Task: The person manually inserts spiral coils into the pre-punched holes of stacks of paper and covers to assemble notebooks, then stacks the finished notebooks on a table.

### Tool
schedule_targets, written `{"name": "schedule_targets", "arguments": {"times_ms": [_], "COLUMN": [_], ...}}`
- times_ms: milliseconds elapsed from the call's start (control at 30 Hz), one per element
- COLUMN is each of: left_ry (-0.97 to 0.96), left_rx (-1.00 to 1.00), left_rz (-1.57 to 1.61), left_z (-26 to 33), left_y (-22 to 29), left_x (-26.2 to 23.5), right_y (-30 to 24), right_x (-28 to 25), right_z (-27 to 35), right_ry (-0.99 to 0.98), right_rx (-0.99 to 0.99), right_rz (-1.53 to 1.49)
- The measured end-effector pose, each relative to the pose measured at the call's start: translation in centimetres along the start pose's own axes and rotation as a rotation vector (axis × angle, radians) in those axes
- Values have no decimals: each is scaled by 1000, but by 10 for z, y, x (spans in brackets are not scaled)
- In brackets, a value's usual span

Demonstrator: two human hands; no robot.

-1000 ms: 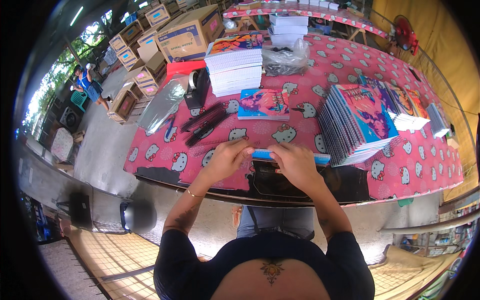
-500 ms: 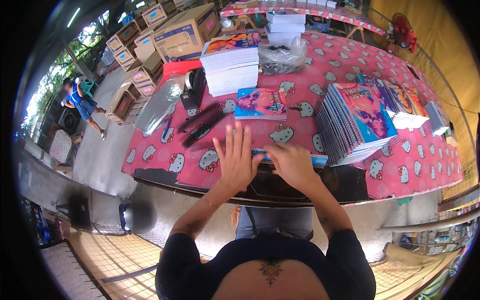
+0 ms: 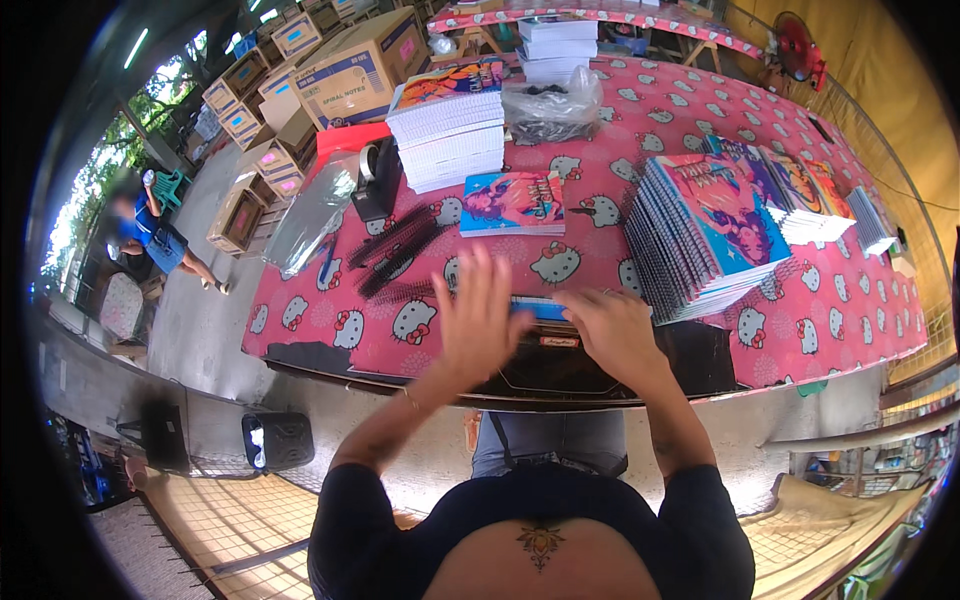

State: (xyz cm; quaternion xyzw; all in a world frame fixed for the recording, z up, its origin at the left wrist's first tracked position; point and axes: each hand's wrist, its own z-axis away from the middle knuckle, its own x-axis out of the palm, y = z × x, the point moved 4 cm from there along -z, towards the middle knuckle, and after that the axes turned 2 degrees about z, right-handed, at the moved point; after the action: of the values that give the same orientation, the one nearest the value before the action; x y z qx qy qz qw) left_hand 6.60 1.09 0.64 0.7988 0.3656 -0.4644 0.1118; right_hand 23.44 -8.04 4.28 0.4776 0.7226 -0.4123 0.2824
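A thin notebook or pad with a blue edge [image 3: 540, 307] lies along the table's near edge, mostly hidden beneath my hands. My left hand [image 3: 478, 320] is open, fingers spread and slightly blurred, over its left end. Bent loosely over the right part is my right hand [image 3: 615, 325], fingers apart; its fingertips are partly hidden. Just beyond, a colourful notebook [image 3: 512, 203] lies flat. Black spiral binding coils [image 3: 405, 248] lie in a loose bunch to the left of it.
Spiral notebooks [image 3: 705, 235] stand stacked at right, with a tall notebook stack [image 3: 450, 140] at back left. Near that are a black tape dispenser [image 3: 375, 185], clear plastic bag [image 3: 310, 215] and bagged black coils [image 3: 550, 105]. Cardboard boxes [image 3: 360, 75] and another person [image 3: 160, 235] are at left.
My right hand has slid right along the blue edge, and its fingers have loosened. The left hand stays near its place. The person at left has shifted position.
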Motion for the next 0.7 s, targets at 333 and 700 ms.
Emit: {"name": "schedule_targets", "arguments": {"times_ms": [333, 700], "left_ry": [-66, -337], "left_rx": [209, 365], "left_rz": [124, 366], "left_z": [-21, 24], "left_y": [-3, 41], "left_x": [-10, 2], "right_y": [10, 17], "right_x": [3, 4], "right_z": [-8, -6], "right_ry": [-91, -105], "right_rx": [-13, 45], "right_rz": [-52, -35]}}
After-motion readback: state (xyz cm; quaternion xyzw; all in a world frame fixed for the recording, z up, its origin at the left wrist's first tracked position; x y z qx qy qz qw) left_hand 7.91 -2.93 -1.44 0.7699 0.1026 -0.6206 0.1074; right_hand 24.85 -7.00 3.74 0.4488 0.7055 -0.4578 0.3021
